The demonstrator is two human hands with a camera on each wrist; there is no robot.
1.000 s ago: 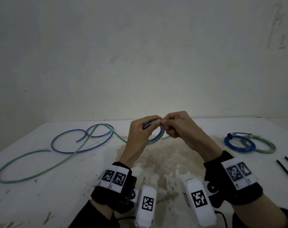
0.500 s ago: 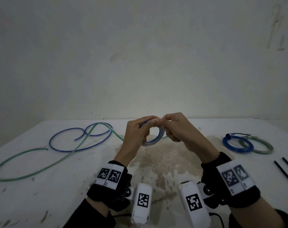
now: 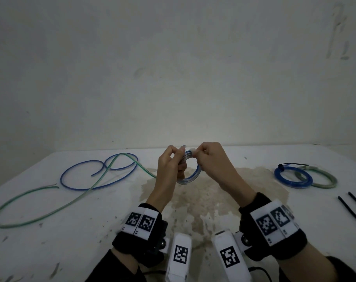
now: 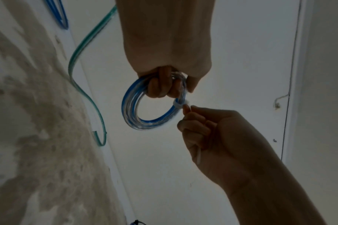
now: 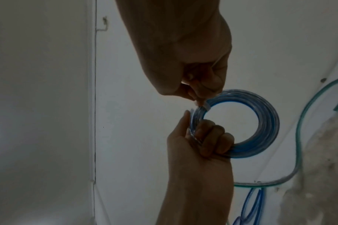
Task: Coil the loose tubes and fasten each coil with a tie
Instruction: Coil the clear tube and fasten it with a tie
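The left hand (image 3: 169,167) grips a small coil of clear, blue-striped plastic tube (image 4: 137,109), held up above the stained white worktop (image 3: 203,200), fingers curled through the ring. The right hand (image 3: 211,159) pinches the tail of a white plastic tie (image 4: 178,105) already looped round the coil, so this one looks close to fastened, with only the cinching left. Two finished coils lie at the right of the worktop: a blue tube coil (image 3: 293,178) with a black tie and a green tube coil (image 3: 320,179) partly under it. Still loose at the left are a long blue tube (image 3: 87,174) and a long green tube (image 3: 51,204), crossing each other. Two black ties (image 3: 352,208) wait near the right edge, seemingly enough for both.
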